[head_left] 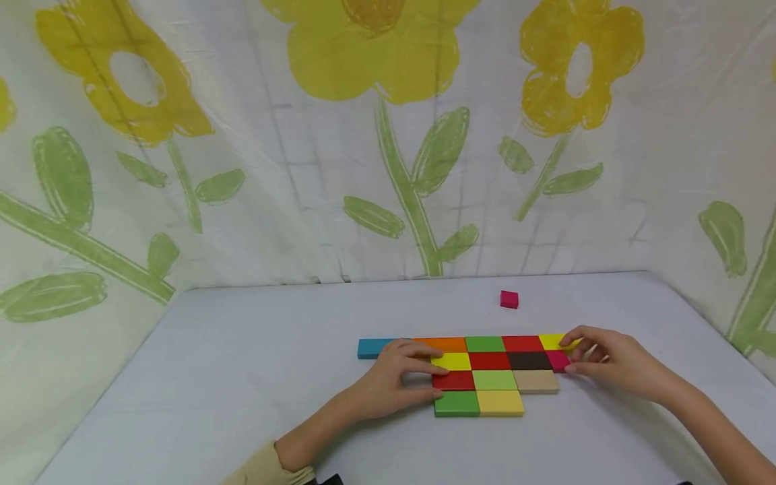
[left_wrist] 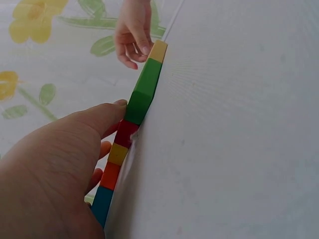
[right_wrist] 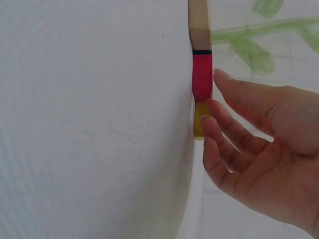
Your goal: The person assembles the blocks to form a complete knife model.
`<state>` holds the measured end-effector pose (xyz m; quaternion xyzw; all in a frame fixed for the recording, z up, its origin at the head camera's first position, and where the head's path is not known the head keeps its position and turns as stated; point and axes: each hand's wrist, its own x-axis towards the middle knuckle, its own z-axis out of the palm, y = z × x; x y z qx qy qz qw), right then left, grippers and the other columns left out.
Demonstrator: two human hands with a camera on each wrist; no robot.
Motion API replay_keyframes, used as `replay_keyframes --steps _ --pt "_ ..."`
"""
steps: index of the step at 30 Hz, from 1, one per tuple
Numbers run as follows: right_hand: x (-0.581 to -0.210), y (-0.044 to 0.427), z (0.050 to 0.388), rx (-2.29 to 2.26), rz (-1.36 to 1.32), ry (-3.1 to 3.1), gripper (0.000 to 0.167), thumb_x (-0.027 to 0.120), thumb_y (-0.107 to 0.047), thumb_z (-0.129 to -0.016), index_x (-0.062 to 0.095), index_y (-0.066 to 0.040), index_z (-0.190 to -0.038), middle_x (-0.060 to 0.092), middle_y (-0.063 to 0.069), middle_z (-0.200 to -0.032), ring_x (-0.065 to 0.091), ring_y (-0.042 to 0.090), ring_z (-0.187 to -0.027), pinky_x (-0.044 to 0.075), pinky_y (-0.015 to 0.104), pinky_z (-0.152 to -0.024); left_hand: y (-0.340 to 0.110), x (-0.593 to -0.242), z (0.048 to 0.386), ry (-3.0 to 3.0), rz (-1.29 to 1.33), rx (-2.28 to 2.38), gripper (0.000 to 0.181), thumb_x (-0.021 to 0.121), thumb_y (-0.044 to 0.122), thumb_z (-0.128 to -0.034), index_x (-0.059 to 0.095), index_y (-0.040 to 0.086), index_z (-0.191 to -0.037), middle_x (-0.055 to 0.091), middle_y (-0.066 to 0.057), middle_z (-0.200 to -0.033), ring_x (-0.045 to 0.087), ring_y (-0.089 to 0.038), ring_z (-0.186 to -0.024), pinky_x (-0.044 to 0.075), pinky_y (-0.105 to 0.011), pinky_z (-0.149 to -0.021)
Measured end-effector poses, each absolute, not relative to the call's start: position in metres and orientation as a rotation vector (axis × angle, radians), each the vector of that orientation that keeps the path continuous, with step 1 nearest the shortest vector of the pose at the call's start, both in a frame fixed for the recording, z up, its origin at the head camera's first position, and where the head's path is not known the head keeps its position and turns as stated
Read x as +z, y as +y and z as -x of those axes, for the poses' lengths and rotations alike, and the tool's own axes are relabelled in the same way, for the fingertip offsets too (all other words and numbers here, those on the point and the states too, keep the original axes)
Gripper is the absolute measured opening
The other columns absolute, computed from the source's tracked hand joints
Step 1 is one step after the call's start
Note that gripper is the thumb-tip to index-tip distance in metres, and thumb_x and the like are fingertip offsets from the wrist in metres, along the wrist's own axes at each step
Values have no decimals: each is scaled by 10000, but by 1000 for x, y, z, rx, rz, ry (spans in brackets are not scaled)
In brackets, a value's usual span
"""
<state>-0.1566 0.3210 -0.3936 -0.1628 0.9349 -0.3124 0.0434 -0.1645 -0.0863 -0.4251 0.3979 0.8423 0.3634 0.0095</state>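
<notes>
Flat coloured blocks lie edge to edge on the table in stepped rows. My left hand (head_left: 397, 380) rests against their left side, thumb at the green block (head_left: 457, 403) and fingers on the yellow block (head_left: 450, 362) and red block (head_left: 453, 381). It partly covers the blue block (head_left: 371, 348) of the back row. At the right end, my right hand (head_left: 612, 360) touches the far yellow block (head_left: 550, 341) and the magenta block (head_left: 558, 360) with loosely bent fingers. The right wrist view shows the thumb beside that magenta block (right_wrist: 202, 77).
A small magenta cube (head_left: 509, 300) sits apart behind the rows. The white table (head_left: 242, 377) ends at the back against a curtain (head_left: 254, 222) printed with yellow flowers. A natural-coloured block (head_left: 537, 382) and a pale yellow block (head_left: 500, 403) form the front right steps.
</notes>
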Motion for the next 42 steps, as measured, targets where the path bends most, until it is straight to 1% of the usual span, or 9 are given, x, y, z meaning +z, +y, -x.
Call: replay_keyframes --steps 8,15,20,27,29,36,42 --pt "-389 322 156 -955 516 2865 331 829 -93 -895 683 -33 -1185 682 -2 -937 601 63 -737 546 229 -656 -85 -427 165 2628 -1250 1166 306 800 274 -946 803 199 -1243 675 9 -1393 526 -206 -1356 289 -606 -1214" --pt "-382 318 160 -927 552 2900 350 831 -89 -891 681 -27 -1201 684 -27 -927 578 47 -736 536 224 -654 -86 -428 165 2621 -1255 1184 304 806 269 -941 805 198 -1237 675 8 -1392 531 -204 -1351 328 -574 -1188" --pt "-374 311 165 -915 574 2917 362 832 -79 -885 683 -30 -1212 690 -30 -948 595 74 -773 542 224 -666 -86 -428 166 2625 -1256 1185 304 805 275 -943 805 200 -1238 674 10 -1395 533 -202 -1350 339 -564 -1181" --pt "-362 294 175 -913 606 2931 338 826 -99 -898 693 -31 -1200 684 -25 -944 613 106 -779 544 234 -656 -86 -427 165 2621 -1253 1190 304 807 268 -939 806 195 -1234 676 5 -1394 525 -211 -1361 297 -607 -1208" --pt "-359 289 179 -912 620 2931 334 824 -114 -906 690 -27 -1199 684 -18 -951 615 119 -795 542 235 -658 -86 -427 165 2622 -1252 1193 303 809 265 -936 808 193 -1230 677 2 -1391 526 -215 -1361 301 -605 -1206" --pt "-352 275 196 -915 618 2924 334 816 -146 -922 685 -6 -1196 702 29 -983 619 171 -862 549 233 -673 -87 -427 164 2630 -1251 1196 302 810 268 -935 809 192 -1227 683 -2 -1382 531 -214 -1345 368 -535 -1157" --pt "-351 269 213 -909 603 2915 351 805 -155 -935 677 20 -1211 712 94 -1031 631 228 -918 549 238 -712 -86 -426 164 2622 -1253 1188 305 805 270 -940 806 190 -1235 678 -6 -1390 527 -216 -1350 349 -545 -1173"
